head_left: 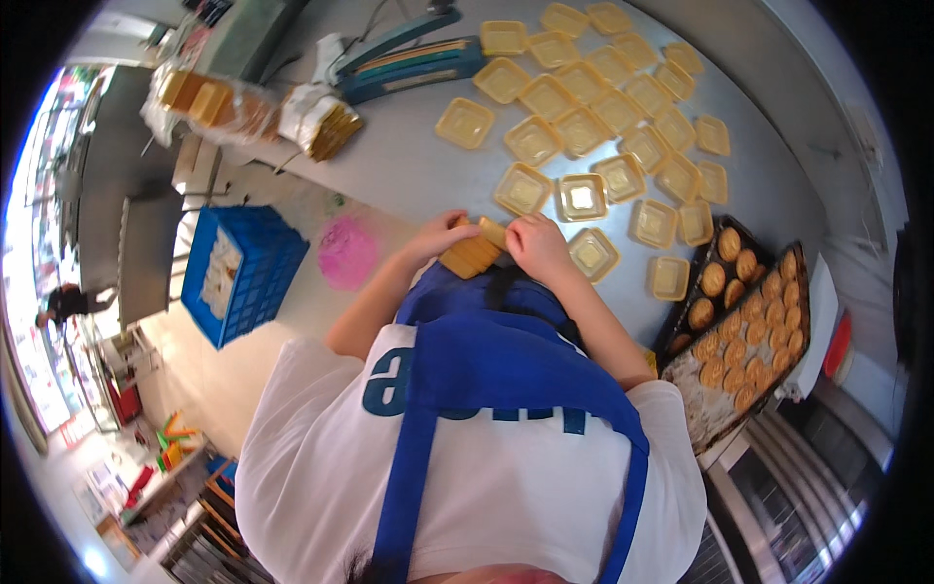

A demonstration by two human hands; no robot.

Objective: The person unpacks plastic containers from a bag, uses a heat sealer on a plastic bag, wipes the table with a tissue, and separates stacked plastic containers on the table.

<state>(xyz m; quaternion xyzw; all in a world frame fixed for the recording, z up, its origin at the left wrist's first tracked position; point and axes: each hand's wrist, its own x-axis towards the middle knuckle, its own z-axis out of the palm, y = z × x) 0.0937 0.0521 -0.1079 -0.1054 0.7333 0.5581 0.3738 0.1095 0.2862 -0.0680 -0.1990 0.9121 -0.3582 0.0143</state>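
Close to my body, at the table's near edge, is a stack of nested yellow plastic trays (469, 257). My left hand (442, 237) is closed around the stack's left side, with its thumb on top. At the stack's right end my right hand (537, 243) has its fingers curled in at a tray's rim; whether it pinches one tray or several is hidden. Many single yellow trays of the same kind, such as a square tray (582, 198), lie face up across the steel table (389, 161) beyond my hands.
Two dark baking sheets (697, 401) with round baked pastries (754, 336) lie at the right. A blue bag sealer (413, 76) stands at the back left, near wrapped tray stacks (326, 122). On the floor at left are a blue crate (263, 258) and a pink bag (347, 253).
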